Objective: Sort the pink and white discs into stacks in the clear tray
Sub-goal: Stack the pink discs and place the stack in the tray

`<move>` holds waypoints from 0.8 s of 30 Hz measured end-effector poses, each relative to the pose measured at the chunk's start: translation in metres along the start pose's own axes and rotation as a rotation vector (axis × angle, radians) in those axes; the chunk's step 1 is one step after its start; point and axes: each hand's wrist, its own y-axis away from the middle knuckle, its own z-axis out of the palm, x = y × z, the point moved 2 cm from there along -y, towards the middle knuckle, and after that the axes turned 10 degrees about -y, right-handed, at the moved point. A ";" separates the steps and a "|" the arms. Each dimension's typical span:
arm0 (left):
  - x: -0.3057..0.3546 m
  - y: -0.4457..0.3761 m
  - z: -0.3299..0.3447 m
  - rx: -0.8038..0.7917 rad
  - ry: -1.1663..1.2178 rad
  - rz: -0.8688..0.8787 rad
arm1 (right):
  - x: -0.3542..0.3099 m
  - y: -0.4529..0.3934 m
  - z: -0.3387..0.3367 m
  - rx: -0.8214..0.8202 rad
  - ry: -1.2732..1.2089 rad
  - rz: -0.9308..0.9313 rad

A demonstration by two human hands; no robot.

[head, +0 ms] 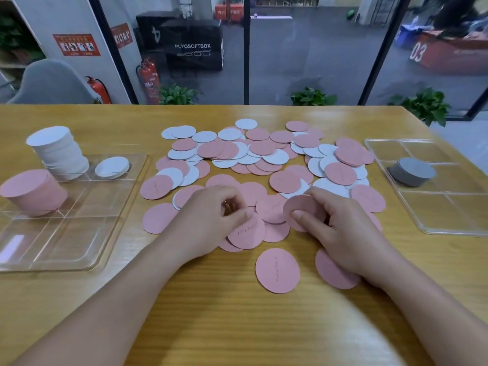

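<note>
A loose pile of pink and white discs (253, 157) covers the middle of the wooden table. My left hand (208, 217) pinches a pink disc (247, 232) at the pile's near edge. My right hand (340, 228) holds a small stack of pink discs (299, 207) tilted up off the table. The clear tray (87, 233) at the left holds a tall white stack (59, 151), a pink stack (33, 191) and a short white stack (112, 167) in separate compartments.
A second clear tray (449, 207) at the right holds a grey round stack (412, 171). Single pink discs (277, 270) lie near the front. Beyond the table's far edge stand a glass wall, potted plants (313, 97) and a grey chair (52, 83).
</note>
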 end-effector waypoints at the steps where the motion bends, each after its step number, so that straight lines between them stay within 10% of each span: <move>1: -0.001 0.000 -0.001 0.014 0.033 -0.004 | -0.001 0.000 0.000 -0.003 -0.021 -0.003; 15: 0.008 0.003 0.012 0.078 0.250 0.107 | -0.007 0.005 -0.009 0.024 -0.257 0.022; 24: 0.028 0.006 0.025 -0.046 0.526 0.156 | -0.006 0.008 0.001 -0.108 0.010 -0.062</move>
